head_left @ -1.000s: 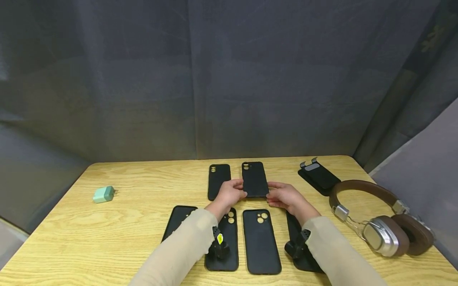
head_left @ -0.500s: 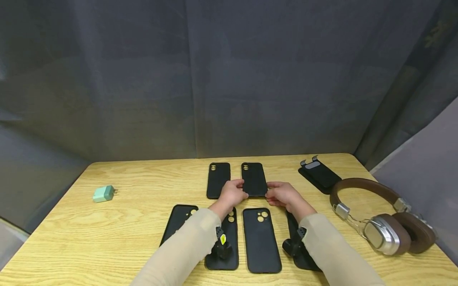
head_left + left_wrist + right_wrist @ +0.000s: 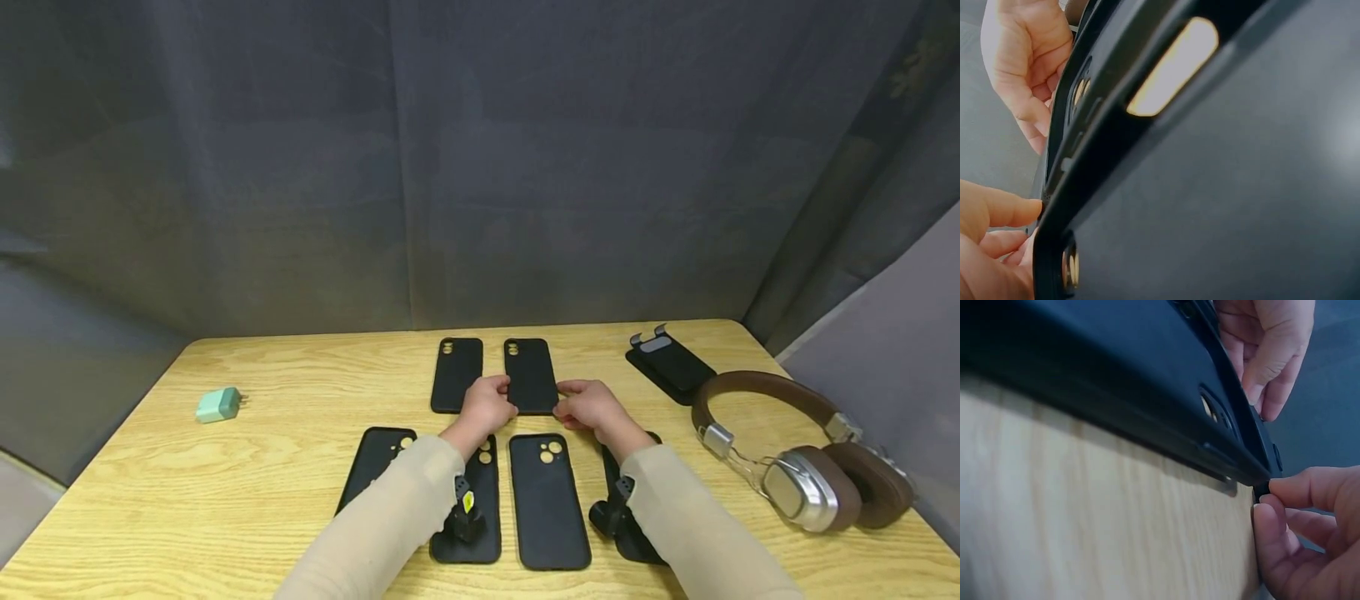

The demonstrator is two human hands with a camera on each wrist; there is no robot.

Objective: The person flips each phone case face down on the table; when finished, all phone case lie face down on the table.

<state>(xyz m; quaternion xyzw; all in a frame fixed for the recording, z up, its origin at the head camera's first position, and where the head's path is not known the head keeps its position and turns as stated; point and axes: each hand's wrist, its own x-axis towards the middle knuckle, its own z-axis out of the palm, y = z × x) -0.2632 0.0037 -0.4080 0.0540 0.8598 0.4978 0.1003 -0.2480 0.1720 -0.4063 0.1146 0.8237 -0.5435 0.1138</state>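
Note:
A black phone case [image 3: 531,375] lies at the back of the wooden table, camera holes at its far left corner. My left hand [image 3: 486,406] pinches its near left corner, and my right hand [image 3: 594,408] pinches the near right one. In the right wrist view, thumb and fingers of the right hand [image 3: 1313,531] meet at the case's edge. The left wrist view has the left hand [image 3: 994,240] at lower left, fingertips on the edge. Just left of the held case, a second black phone case [image 3: 456,375] lies nearly parallel.
Nearer me is a row of several black phone cases, including one [image 3: 550,504] in the middle; my forearms partly cover others. Brown headphones [image 3: 806,492] and a black case with a grey clip-like end [image 3: 671,367] lie right. A mint charger plug [image 3: 219,405] sits left.
The held case has shifted very slightly left and settled closer in line with the case beside it. Both hands keep their hold at its near corners.

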